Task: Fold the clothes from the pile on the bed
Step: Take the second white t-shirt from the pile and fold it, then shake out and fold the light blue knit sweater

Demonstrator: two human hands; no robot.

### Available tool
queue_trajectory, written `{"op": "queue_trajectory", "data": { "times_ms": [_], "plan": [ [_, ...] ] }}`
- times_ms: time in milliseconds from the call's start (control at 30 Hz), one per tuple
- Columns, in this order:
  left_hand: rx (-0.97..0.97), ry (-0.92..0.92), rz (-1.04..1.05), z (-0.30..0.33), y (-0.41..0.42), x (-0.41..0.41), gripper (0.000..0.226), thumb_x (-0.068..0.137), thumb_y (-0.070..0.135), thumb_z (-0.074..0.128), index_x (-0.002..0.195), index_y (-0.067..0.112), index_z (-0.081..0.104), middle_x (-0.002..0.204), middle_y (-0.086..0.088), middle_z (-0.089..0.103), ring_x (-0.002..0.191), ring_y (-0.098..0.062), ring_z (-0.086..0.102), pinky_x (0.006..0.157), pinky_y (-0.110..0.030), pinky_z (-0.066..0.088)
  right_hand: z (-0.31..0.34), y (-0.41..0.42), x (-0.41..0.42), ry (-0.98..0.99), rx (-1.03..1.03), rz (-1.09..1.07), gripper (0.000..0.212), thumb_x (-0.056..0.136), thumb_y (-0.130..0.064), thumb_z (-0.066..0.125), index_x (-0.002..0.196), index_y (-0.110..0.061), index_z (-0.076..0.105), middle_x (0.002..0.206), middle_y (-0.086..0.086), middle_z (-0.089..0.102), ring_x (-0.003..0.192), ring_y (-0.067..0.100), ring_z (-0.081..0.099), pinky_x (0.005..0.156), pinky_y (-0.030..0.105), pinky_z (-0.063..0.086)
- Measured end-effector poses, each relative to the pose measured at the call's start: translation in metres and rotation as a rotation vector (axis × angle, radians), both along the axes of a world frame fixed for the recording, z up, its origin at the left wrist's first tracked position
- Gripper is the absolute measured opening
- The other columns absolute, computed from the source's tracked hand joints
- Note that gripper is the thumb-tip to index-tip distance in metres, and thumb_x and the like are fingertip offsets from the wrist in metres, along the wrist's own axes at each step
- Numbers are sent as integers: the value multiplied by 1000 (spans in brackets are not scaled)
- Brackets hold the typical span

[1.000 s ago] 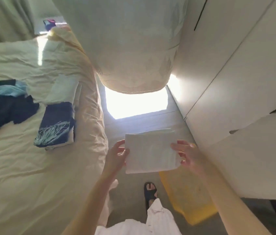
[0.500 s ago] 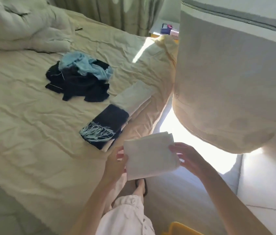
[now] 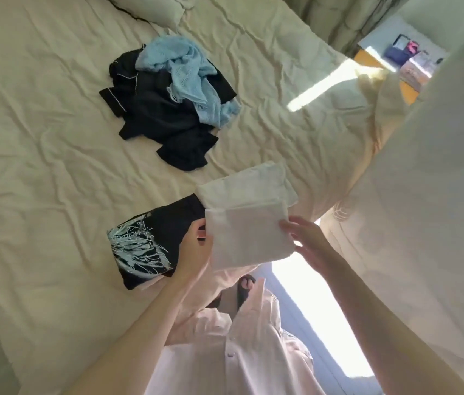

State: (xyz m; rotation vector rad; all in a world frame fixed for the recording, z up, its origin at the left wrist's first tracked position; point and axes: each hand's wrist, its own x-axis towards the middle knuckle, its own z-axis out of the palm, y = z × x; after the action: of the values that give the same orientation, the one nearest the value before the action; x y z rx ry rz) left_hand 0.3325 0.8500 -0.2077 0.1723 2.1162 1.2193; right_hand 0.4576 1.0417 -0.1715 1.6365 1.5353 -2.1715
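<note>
The bed (image 3: 54, 138) is serving as the work surface, its cream sheet lying rumpled under everything. Toward its middle the unfolded pile (image 3: 168, 109) is sitting in a heap — dark garments with a light blue knit draped over the top — well apart from the finished pieces, which probably keeps done and undone from mixing. Near the bed's edge a folded white garment (image 3: 247, 181) and a folded black printed shirt (image 3: 151, 240) are lying side by side, touching. The folded white cloth (image 3: 249, 235) is being held in the air just above those two, seemingly on its way down to join them. The left hand (image 3: 195, 249) is pinching its left edge, and the right hand (image 3: 307, 243) is gripping its right edge — a two-sided hold that is keeping the folds flat. No basket or other container is showing.
</note>
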Motion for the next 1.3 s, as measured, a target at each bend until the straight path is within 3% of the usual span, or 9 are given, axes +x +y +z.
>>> {"op": "queue_trajectory", "data": {
  "times_ms": [233,400,500,633,733,833,933,1067,1300],
  "plan": [
    [-17,102,209,-59,75,-21,33,94,16,49,124,28,46,93,22,55,83,6,56,68,-11,44,-70,91,-73,-73,23,153,25,85,-8,62,110,-6,64,94,6,66,82,20,58,75,36,42],
    [-82,112,312,-94,93,-21,32,95,14,48,126,21,44,104,10,56,94,-10,56,81,-25,45,-122,113,-98,-117,13,250,20,86,-9,63,106,-11,64,96,7,67,82,19,60,72,33,47],
    [-162,101,346,-107,98,-24,27,93,14,51,120,17,48,100,9,56,89,-12,56,78,-25,43,-142,120,-102,-215,23,312,25,86,-12,63,111,-6,63,104,13,64,89,25,56,75,38,42],
    [-243,8,304,-108,101,-32,31,92,14,52,122,15,45,108,0,59,88,-13,55,75,-25,40,-144,117,-109,-294,194,434,29,88,-17,60,115,-4,60,102,9,63,80,17,55,67,27,42],
    [-291,-47,235,-90,99,-34,39,93,19,51,130,15,40,121,-6,56,103,-21,56,81,-28,42,-122,110,-109,-352,442,587,41,93,-25,56,128,-5,49,124,13,57,108,25,55,91,34,43],
    [-343,48,123,-54,82,-25,43,95,24,48,136,18,37,133,-5,48,113,-22,53,92,-35,46,-82,97,-99,-203,791,896,47,95,-25,53,136,-5,42,137,16,46,123,31,47,103,39,37],
    [-421,313,24,-10,52,-5,44,95,24,48,138,16,39,138,-5,45,124,-22,45,99,-37,41,-37,71,-96,11,1057,1222,51,94,-24,54,140,-7,40,145,14,39,132,31,38,108,43,30],
    [-534,485,46,35,-4,28,44,95,27,47,137,13,44,143,-7,43,134,-23,35,111,-38,28,4,12,-97,138,1175,1478,55,96,-36,47,146,-17,31,154,6,26,141,25,25,116,40,15],
    [-644,454,234,72,-135,109,46,96,27,46,141,15,41,150,-8,33,142,-27,22,114,-46,16,42,-127,-82,314,1326,1764,62,95,-49,42,149,-25,24,157,3,19,145,22,14,117,47,3]
  ]
}}
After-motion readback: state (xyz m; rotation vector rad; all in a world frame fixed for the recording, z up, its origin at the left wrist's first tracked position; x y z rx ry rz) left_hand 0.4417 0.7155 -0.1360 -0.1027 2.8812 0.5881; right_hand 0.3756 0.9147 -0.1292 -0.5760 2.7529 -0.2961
